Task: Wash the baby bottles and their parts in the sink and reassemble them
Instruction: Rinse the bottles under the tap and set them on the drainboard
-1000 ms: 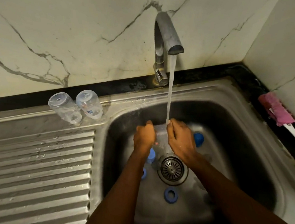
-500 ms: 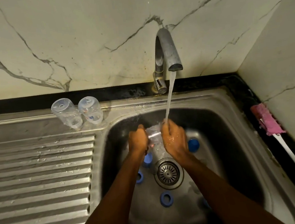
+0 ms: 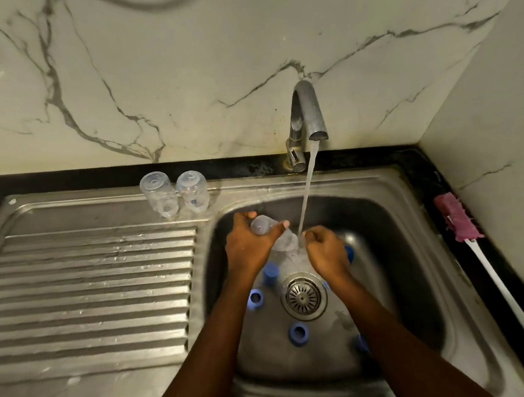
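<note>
At the far left we see the ribbed drainboard (image 3: 88,292), and on the ledge behind it two clear baby bottles (image 3: 158,194) (image 3: 192,191) standing mouth down, just beside each other. Moving into the sink basin (image 3: 401,249), the left hand (image 3: 249,247) curls its fingers and thumb round a third clear bottle (image 3: 261,225), held tilted above the basin floor with its base up to the left and its mouth down to the right. The water stream (image 3: 306,194) from the faucet (image 3: 307,112) lands at that mouth; how much water is inside we cannot tell. The right hand (image 3: 325,251) is curled at the mouth under the stream, and we cannot tell whether it grips anything. Around the drain strainer (image 3: 303,296) lie blue bottle parts (image 3: 299,334), some half hidden by the arms. On the black counter at the right rests a pink brush (image 3: 457,217).
</note>
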